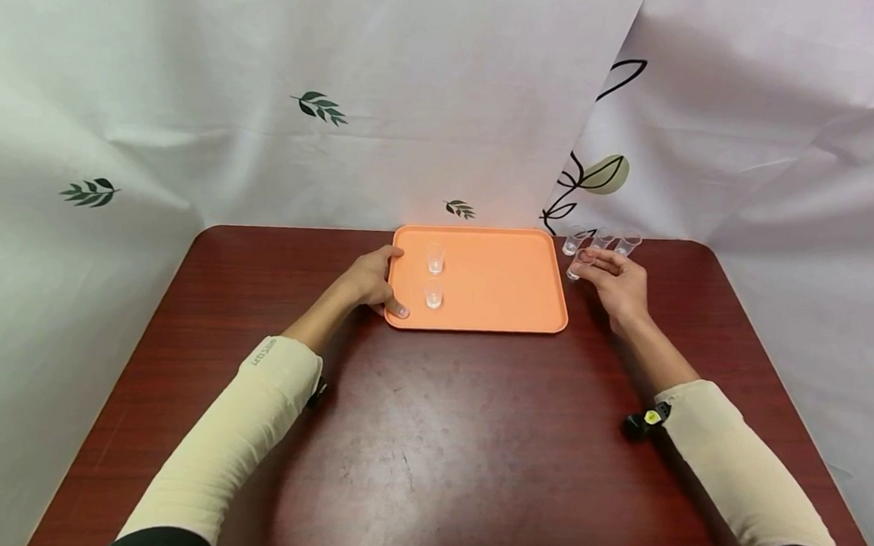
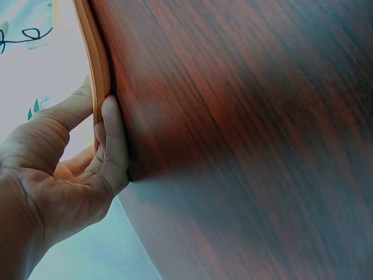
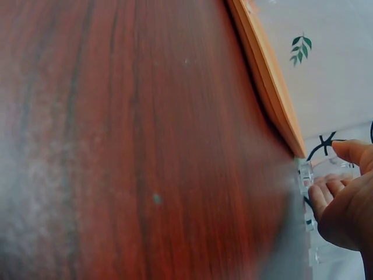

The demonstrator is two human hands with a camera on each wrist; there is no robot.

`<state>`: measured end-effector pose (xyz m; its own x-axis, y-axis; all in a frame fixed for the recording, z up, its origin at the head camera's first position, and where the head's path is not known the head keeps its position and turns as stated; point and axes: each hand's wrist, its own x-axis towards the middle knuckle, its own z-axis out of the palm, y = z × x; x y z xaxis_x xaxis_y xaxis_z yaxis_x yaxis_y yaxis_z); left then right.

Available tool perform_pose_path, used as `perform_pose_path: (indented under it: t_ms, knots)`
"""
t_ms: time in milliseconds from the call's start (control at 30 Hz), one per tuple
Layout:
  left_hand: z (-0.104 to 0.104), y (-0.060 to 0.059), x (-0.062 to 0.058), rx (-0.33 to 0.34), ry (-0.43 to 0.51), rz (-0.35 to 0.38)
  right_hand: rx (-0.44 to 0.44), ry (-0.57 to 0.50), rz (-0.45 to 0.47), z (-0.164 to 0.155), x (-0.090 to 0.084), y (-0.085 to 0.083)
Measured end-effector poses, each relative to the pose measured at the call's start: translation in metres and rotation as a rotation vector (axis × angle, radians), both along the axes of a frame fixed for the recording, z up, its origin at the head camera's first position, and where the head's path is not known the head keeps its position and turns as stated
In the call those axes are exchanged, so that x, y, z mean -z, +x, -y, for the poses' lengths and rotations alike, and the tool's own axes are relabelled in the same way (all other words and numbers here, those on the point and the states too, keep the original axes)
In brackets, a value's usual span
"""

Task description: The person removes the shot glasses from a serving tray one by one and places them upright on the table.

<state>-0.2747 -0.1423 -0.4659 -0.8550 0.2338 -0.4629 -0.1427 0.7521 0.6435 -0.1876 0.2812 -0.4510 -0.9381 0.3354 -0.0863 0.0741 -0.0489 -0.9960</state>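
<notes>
My left hand [image 1: 371,279] grips the left edge of an orange tray [image 1: 498,282], thumb over the rim. In the left wrist view, fingers [image 2: 113,134] curl against the tray's outer side. Two small clear plastic cups stand upright on the tray's left part, a rear cup [image 1: 435,261] and a front cup [image 1: 434,295]. Just off the tray's right edge, my right hand [image 1: 618,283] pinches another clear cup [image 1: 576,266] between thumb and fingers. The right wrist view shows that hand [image 3: 349,198] at the frame's right edge, partly cut off.
Three more clear cups, among them a left one [image 1: 573,241] and a right one [image 1: 628,245], stand behind my right hand near the back edge. The dark red-brown wooden table [image 1: 455,439] meets a white curtain [image 1: 395,75] with leaf prints at the back and sides.
</notes>
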Motion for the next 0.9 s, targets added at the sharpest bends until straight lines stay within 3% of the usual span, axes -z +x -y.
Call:
perform_pose_path:
  t_ms: [200,333,400,433,667,833,900]
  knots:
    - [-0.005,0.010,-0.014,0.025,-0.015,-0.025,0.022,-0.019,0.000,0.000,0.004,-0.003]
    - [-0.008,0.025,-0.033,0.029,-0.016,-0.031,0.029,-0.014,-0.008,0.000,0.007,-0.006]
    - [-0.007,0.025,-0.031,0.034,-0.010,-0.048,0.028,-0.008,-0.004,0.000,0.008,-0.008]
    - [-0.008,0.030,-0.037,0.034,-0.017,-0.046,0.030,-0.006,-0.002,0.000,0.009,-0.008]
    - [-0.010,0.032,-0.040,0.039,-0.042,-0.049,0.042,-0.017,-0.003,0.001,0.011,-0.008]
    - [-0.005,0.018,-0.023,0.049,-0.034,-0.049,0.048,-0.003,0.013,-0.001,0.011,-0.005]
    - [-0.004,0.018,-0.022,0.050,-0.033,-0.051,0.044,0.007,0.021,-0.003,0.010,-0.003]
